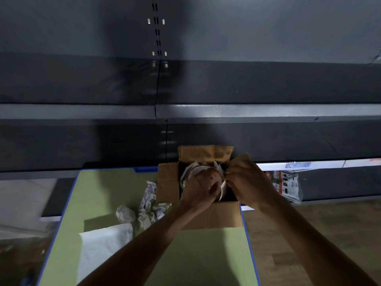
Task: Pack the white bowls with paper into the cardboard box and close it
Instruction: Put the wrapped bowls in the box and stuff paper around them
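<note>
Inside the box (pixel 223 215), the left hand (pixel 198 189) grips the bowl (pixel 198 170) from above; the right hand (pixel 247 182) pinches paper (pixel 223 187) at the box's right wall

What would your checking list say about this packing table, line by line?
Surface: green table, blue-edged.
Job's things: cardboard box, flaps open; white bowl inside, paper round it.
Clutter: crumpled paper and a flat white sheet, left of the box.
Hands: left hand grips the bowl; right hand pinches the paper.
Cables: nothing seen.
Surroundings: dark shelves behind; packaged goods at right.
</note>
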`<state>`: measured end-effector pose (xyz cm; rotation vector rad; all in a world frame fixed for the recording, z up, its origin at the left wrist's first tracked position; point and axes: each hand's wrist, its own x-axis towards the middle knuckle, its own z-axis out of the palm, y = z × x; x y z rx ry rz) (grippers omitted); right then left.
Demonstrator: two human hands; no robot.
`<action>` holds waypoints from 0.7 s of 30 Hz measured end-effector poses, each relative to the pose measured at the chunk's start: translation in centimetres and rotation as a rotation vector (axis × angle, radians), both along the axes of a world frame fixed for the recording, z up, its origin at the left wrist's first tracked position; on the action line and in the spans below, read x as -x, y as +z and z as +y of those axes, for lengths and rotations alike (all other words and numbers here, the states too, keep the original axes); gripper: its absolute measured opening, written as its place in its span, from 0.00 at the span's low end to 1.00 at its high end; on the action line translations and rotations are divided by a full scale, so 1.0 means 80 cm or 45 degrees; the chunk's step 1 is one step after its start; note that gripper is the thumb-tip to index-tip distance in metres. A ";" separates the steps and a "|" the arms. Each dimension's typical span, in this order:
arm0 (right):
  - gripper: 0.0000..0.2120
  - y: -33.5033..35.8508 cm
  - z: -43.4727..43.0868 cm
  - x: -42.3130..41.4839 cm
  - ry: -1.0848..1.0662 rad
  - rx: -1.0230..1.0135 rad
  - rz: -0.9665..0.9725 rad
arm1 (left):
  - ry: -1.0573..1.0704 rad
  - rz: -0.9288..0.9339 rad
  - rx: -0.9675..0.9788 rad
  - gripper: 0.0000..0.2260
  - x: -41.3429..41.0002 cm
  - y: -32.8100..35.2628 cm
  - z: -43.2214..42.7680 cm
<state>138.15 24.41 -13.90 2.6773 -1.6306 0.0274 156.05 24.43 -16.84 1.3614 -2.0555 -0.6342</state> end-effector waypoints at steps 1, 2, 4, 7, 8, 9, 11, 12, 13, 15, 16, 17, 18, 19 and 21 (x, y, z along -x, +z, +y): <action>0.07 0.004 -0.001 -0.007 0.004 -0.006 -0.036 | 0.020 -0.003 0.056 0.08 -0.007 0.006 0.001; 0.09 0.006 -0.001 -0.016 -0.007 0.000 -0.059 | 0.025 0.005 0.082 0.07 -0.015 0.011 0.002; 0.11 0.011 0.001 -0.037 -0.036 -0.014 -0.112 | 0.050 0.004 0.072 0.06 -0.036 0.018 0.008; 0.13 0.011 0.008 -0.075 0.062 -0.049 -0.262 | 0.215 -0.022 0.070 0.06 -0.082 0.019 0.022; 0.11 0.012 0.011 -0.091 0.100 -0.060 -0.282 | 0.255 -0.004 0.100 0.06 -0.099 0.019 0.028; 0.10 0.012 0.015 -0.108 0.123 -0.056 -0.295 | 0.277 0.015 0.133 0.05 -0.117 0.017 0.034; 0.11 0.009 0.024 -0.143 0.144 -0.054 -0.375 | 0.317 0.016 0.147 0.05 -0.153 0.011 0.046; 0.12 0.006 0.029 -0.160 0.166 -0.076 -0.429 | 0.357 -0.006 0.130 0.05 -0.172 0.004 0.051; 0.14 0.000 0.032 -0.175 0.199 -0.112 -0.459 | 0.408 -0.031 0.109 0.06 -0.191 -0.004 0.057; 0.15 -0.015 0.036 -0.203 0.265 -0.177 -0.457 | 0.523 -0.074 0.027 0.08 -0.226 -0.021 0.071; 0.15 -0.024 0.038 -0.217 0.288 -0.202 -0.451 | 0.564 -0.084 -0.033 0.08 -0.239 -0.027 0.078; 0.16 -0.035 0.042 -0.232 0.309 -0.244 -0.445 | 0.591 -0.090 -0.093 0.09 -0.250 -0.034 0.085; 0.17 -0.046 0.049 -0.246 0.328 -0.296 -0.429 | 0.605 -0.092 -0.142 0.09 -0.260 -0.041 0.092; 0.17 -0.056 0.058 -0.260 0.346 -0.338 -0.404 | 0.613 -0.100 -0.186 0.10 -0.268 -0.048 0.097; 0.19 -0.076 0.076 -0.280 0.354 -0.405 -0.313 | 0.619 -0.141 -0.277 0.12 -0.283 -0.066 0.102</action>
